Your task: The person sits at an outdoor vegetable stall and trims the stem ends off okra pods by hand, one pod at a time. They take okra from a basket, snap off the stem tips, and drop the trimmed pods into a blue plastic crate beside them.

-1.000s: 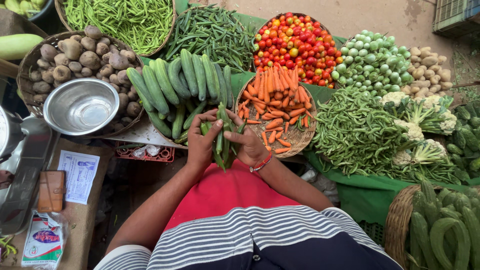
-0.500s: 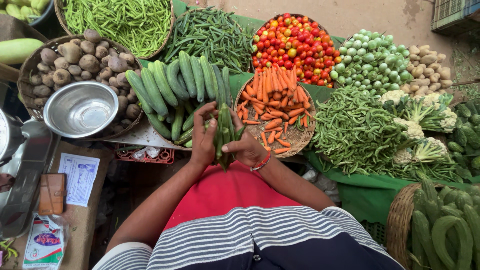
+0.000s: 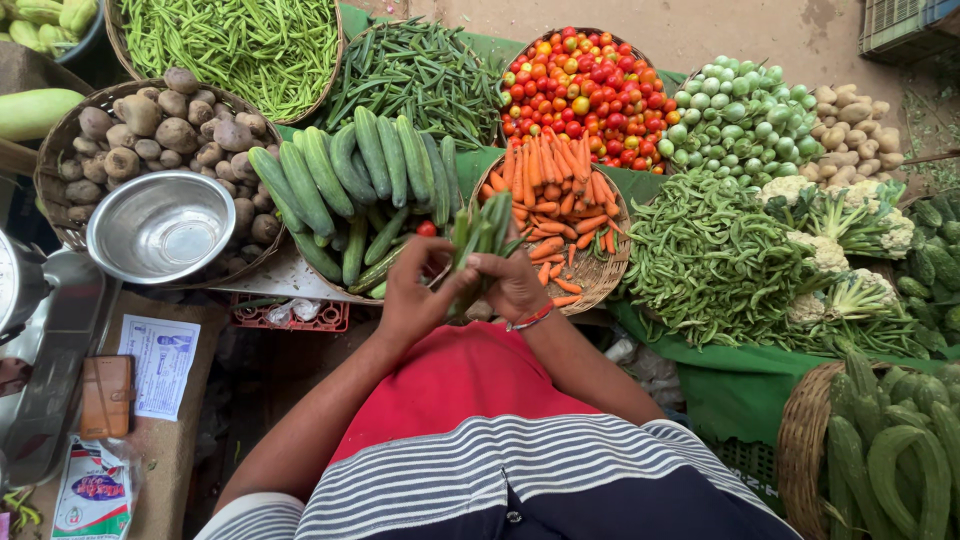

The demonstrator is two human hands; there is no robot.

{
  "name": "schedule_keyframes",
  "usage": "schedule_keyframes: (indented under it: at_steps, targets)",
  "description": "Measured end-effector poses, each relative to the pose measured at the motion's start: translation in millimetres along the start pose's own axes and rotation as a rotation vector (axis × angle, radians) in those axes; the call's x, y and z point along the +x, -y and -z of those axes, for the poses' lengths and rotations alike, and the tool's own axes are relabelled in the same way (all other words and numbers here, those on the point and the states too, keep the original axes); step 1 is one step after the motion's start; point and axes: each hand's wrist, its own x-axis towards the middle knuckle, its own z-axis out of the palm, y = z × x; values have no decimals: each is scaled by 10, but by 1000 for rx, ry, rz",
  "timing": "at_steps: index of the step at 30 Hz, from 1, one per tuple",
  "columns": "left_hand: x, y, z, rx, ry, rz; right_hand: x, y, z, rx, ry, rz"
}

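Observation:
Both my hands meet in front of my chest around a bunch of long green ridged pods (image 3: pixel 482 235). My left hand (image 3: pixel 418 290) grips the bunch from the left side, fingers curled on it. My right hand (image 3: pixel 512 283), with a red bangle on the wrist, clasps it from the right. The bunch points up and away from me, over the edge of a basket of carrots (image 3: pixel 560 200). A pile of cucumbers (image 3: pixel 350 175) lies just left of my hands.
Around me lie a steel bowl (image 3: pixel 160 225) on a potato basket (image 3: pixel 150 125), green beans (image 3: pixel 230 40), tomatoes (image 3: pixel 585 80), small green round vegetables (image 3: pixel 740 115), cauliflowers (image 3: pixel 850 235), a basket of gourds (image 3: pixel 885 450) and a weighing scale (image 3: pixel 40 340).
The bunch has tilted from upright to leaning right, and both hands have shifted their grip lower around it.

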Motion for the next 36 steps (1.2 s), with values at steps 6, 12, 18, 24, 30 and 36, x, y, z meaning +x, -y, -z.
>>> schedule_keyframes:
  at_steps: [6, 12, 18, 24, 30, 36]
  targets:
    - [6, 141, -43, -398, 127, 188, -12, 68, 143, -38, 84, -7]
    - [107, 458, 103, -739, 163, 402, -16, -63, 179, 36, 74, -54]
    - [102, 638, 72, -731, 88, 530, 55, -147, 300, -109, 107, -106]
    - [-15, 872, 8, -795, 21, 577, 144, -211, 555, -160, 88, -255]
    - [-77, 1028, -13, -656, 40, 641, 142, -384, 703, -363, 56, -275]
    - [266, 915, 13, -581, 70, 526, 207, -324, 816, -261, 103, -275]
